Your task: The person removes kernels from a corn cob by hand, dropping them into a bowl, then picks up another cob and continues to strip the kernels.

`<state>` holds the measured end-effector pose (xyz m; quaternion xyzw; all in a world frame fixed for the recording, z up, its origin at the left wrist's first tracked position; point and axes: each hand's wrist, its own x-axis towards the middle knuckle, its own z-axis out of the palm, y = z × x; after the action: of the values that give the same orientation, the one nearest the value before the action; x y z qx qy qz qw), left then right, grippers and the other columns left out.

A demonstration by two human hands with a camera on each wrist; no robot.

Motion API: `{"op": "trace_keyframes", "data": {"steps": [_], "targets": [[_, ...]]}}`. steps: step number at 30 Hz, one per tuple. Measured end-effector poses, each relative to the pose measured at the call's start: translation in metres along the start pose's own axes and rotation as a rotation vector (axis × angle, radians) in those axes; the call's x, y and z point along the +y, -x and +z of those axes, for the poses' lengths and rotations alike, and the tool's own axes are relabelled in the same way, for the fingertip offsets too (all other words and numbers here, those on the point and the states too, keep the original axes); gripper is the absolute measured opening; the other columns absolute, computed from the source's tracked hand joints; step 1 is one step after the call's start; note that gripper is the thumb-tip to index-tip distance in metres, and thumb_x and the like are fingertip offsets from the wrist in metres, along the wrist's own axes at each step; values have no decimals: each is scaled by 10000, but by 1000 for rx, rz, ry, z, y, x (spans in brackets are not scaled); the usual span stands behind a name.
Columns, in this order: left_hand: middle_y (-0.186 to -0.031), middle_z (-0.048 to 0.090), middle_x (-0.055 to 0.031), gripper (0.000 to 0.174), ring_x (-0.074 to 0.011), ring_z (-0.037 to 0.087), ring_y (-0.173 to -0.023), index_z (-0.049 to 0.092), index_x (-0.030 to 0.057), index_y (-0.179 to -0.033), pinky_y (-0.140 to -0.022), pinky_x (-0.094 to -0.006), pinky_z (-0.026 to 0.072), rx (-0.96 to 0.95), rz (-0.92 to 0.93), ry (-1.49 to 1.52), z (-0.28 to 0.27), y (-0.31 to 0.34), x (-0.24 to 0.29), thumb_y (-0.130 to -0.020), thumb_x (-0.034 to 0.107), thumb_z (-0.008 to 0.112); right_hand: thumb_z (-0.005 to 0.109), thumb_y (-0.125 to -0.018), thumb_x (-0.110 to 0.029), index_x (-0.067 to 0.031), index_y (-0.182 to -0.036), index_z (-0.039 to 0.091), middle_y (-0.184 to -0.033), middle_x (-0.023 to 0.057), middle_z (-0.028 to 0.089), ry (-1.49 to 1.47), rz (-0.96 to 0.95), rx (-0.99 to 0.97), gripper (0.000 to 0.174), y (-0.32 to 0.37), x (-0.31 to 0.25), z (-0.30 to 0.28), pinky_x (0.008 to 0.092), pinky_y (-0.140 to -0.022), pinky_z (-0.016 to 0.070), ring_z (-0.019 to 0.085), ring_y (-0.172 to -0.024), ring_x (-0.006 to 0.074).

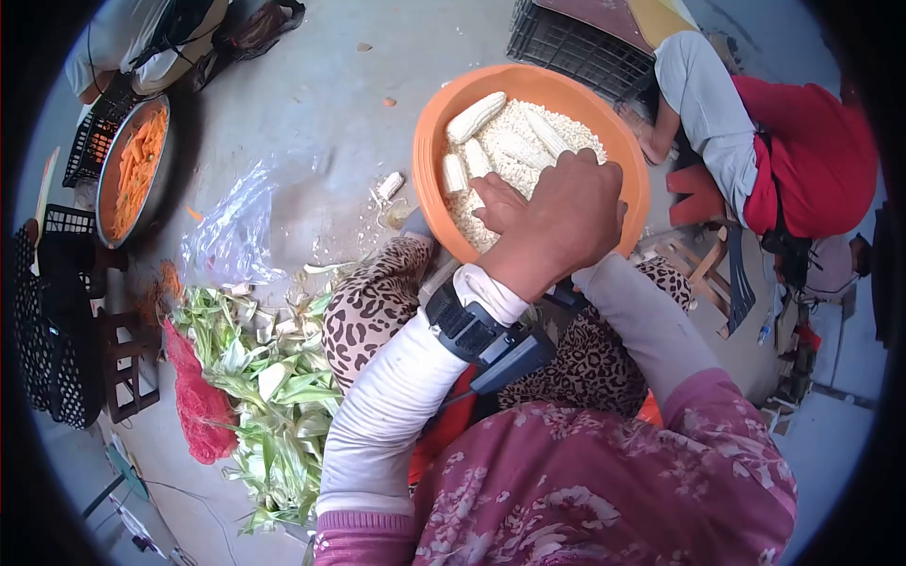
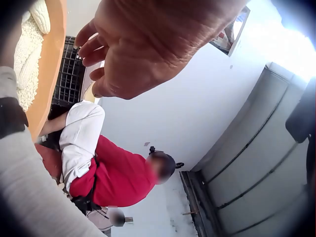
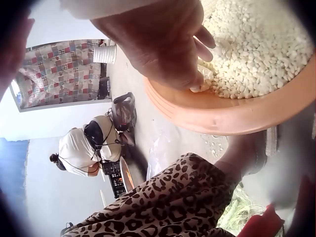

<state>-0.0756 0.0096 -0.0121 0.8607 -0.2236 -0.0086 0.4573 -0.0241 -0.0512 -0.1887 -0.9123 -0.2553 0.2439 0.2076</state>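
An orange basin (image 1: pixel 427 179) holds loose pale corn kernels (image 1: pixel 590 141) and several stripped corn cobs (image 1: pixel 477 117). My forearms cross over its near side. My left hand (image 1: pixel 566 208) is uppermost, back upward, above the kernels. In the left wrist view its loosely bent fingers (image 2: pixel 94 52) hold nothing. Below it, my right hand (image 1: pixel 500 203) reaches to the basin's left part, fingers spread beside a short cob (image 1: pixel 477 158). In the right wrist view its fingertips (image 3: pixel 198 81) are right at a pale piece of corn among the kernels. The left wrist partly covers the right hand in the head view.
Green corn husks (image 1: pixel 274 377) and a red mesh bag (image 1: pixel 198 406) lie at left. A clear plastic bag (image 1: pixel 231 226) and a small cob (image 1: pixel 390 185) are on the floor. A metal bowl (image 1: pixel 104 193) holds orange strips. A person in red (image 1: pixel 812 151) sits at right beside a black crate (image 1: pixel 576 47).
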Motion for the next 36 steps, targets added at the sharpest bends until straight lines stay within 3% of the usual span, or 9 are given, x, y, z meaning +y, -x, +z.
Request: {"op": "trace_keyframes", "data": {"steps": [3,9,11,16,20,25,29,32,36], "targets": [[-823,562,-215,161,-365,556,-825,579,-40,-800,-734,-435,447,12,110,38,6,8,8,-754,112,606,600,-797,-129,-29,-1273,355,-1350,208,291,167,198,-86,544,-12,-7,-12,408,-988,341,374,-1213,347],[-770,538,-201,143,-344,542,-756,552,-33,-786,-671,-421,437,0,181,77,5,21,5,-743,97,593,516,-726,-21,7,-1319,287,-1338,230,271,319,51,92,637,-55,8,25,494,-988,313,370,-1175,399],[-780,537,-197,131,-338,535,-758,551,-30,-792,-677,-418,429,1,152,77,1,24,4,-738,85,585,636,-713,-121,23,-1346,260,-1412,255,187,350,92,57,750,-70,10,34,509,-994,299,304,-1238,414],[-813,533,-193,133,-326,523,-796,558,-29,-814,-695,-411,417,-4,135,107,-8,23,5,-732,73,573,594,-679,-107,10,-1279,381,-1291,208,330,422,107,283,647,-94,14,52,425,-885,365,405,-1096,358],[-835,536,-187,145,-317,522,-818,567,-27,-825,-694,-402,414,-46,107,91,-7,21,7,-704,52,569,622,-719,-245,10,-1193,405,-1273,208,334,378,32,175,580,-88,20,47,497,-874,344,396,-1089,394],[-842,541,-185,158,-310,527,-822,573,-25,-821,-692,-392,417,-45,100,74,-4,24,10,-673,29,564,693,-632,-129,-45,-1172,419,-1236,201,351,401,32,41,612,-58,13,36,461,-851,357,417,-1064,361],[-842,547,-180,159,-313,533,-824,576,-23,-820,-712,-391,423,-59,117,89,-6,24,9,-669,27,565,649,-669,-74,-113,-1248,401,-1202,190,365,480,-214,201,631,-37,31,24,449,-867,326,406,-1065,342],[-838,555,-186,129,-327,538,-829,574,-21,-799,-731,-402,423,-69,97,60,-5,22,9,-697,57,582,551,-662,9,-113,-1234,418,-1205,182,367,527,-49,121,600,-32,49,6,437,-863,308,382,-1100,336],[-779,567,-209,163,-342,556,-800,571,-31,-769,-723,-421,430,-11,139,19,-17,15,1,-753,128,603,697,-662,-114,-125,-1288,379,-1270,183,314,520,84,78,703,-13,60,-22,425,-901,304,341,-1151,328]]}}
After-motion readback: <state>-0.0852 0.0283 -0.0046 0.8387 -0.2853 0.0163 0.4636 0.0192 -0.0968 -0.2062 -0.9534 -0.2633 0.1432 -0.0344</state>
